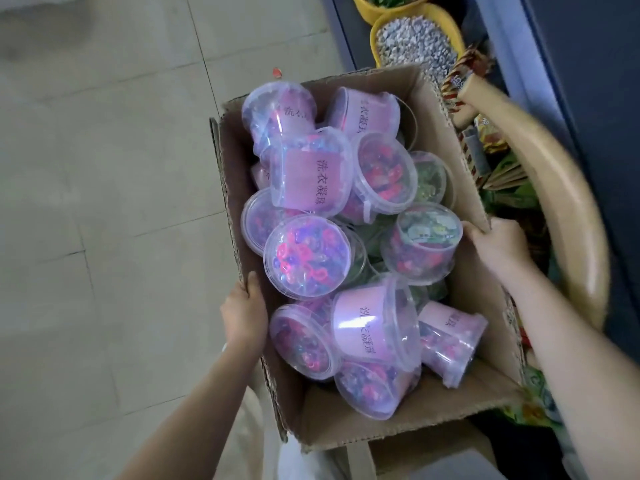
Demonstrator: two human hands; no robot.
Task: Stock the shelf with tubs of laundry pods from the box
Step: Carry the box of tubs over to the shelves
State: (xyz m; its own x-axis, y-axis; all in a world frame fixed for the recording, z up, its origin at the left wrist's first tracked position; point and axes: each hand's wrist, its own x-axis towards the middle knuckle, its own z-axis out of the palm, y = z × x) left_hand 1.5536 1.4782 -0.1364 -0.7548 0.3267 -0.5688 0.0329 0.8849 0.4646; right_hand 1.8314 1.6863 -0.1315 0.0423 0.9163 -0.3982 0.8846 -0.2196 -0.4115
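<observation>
The box (349,414) is plain brown cardboard, matt and a bit fuzzy, with corrugated ridges showing along the cut edges. The tubs (308,258) are clear plastic, smooth and pretty glossy, with white glare on the lids and sides. Their labels (308,178) are pink with a slight sheen; paper or film, can't tell. The floor (104,168) on the left is pale tile, smooth with a dull shine. At the far right there's a shiny yellow pot (374,41) full of rough grey gravel (415,43). The curved tan handle (581,216) on the right is really glossy; wood or plastic, hard to say.
</observation>
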